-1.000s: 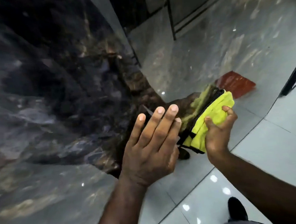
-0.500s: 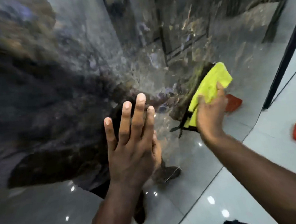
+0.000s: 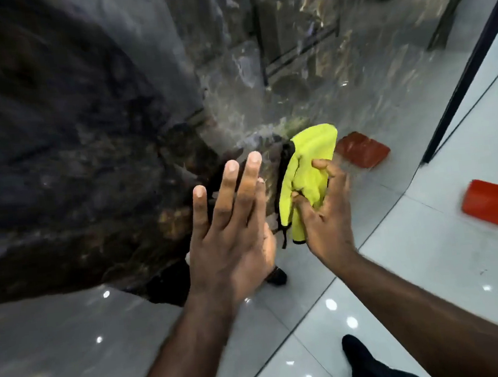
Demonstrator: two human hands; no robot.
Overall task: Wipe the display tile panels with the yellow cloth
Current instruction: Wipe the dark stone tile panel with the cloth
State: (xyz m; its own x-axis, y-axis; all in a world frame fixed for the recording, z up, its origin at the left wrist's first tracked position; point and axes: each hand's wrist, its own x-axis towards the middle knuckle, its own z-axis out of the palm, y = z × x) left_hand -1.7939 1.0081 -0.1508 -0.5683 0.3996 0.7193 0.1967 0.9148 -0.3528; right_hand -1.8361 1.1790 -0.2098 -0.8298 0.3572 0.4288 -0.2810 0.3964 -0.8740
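The folded yellow cloth with a dark edge [image 3: 306, 167] is in the right hand [image 3: 326, 211]. That grip is closed on it: thumb and curled fingers bunch its lower half. The cloth's long axis runs nearly upright, leaning a little to the right. Its free upper end stands above the fingers and lies against the glossy dark marble-patterned tile panel [image 3: 70, 144], or just off it; motion blur hides which. The cloth therefore sits forward of and above the grip, between palm and panel.

The left hand [image 3: 230, 229] is spread, its fingers straight and close together, and it seems to brace flat on the panel just left of the cloth, apart from it. The unwiped dark face lies up and to the left. A sweep that way would probably have to clear the bracing hand.
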